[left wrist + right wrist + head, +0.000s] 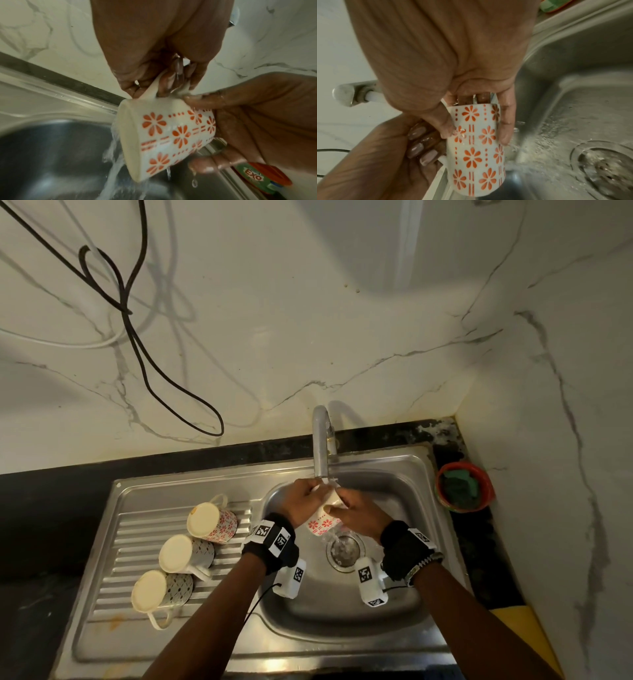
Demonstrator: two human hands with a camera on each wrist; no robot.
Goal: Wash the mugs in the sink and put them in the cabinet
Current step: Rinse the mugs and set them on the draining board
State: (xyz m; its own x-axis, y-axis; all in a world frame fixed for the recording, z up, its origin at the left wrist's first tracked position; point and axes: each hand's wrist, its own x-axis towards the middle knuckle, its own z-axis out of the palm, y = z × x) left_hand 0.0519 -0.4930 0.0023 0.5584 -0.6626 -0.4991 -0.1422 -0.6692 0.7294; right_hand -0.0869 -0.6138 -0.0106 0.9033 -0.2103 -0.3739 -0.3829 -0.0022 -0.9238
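A white mug with orange flowers (323, 522) hangs tilted over the sink basin (342, 604), under the running tap (322, 446). Water spills from its rim toward the drain (344, 549). My left hand (310, 494) curls its fingers (161, 86) through the mug's handle. My right hand (349, 505) grips the mug's body (477, 148) near its base, thumb on one side and fingers (505, 129) on the other. Three more mugs lie mouth down on the drainboard: one flowered (210, 520) and two with grey patterns (185, 553) (159, 590).
A red bowl holding a green scrubber (464, 486) sits on the dark counter right of the sink. Marble wall runs behind and to the right. Black and white cables (137, 344) hang on the wall at left.
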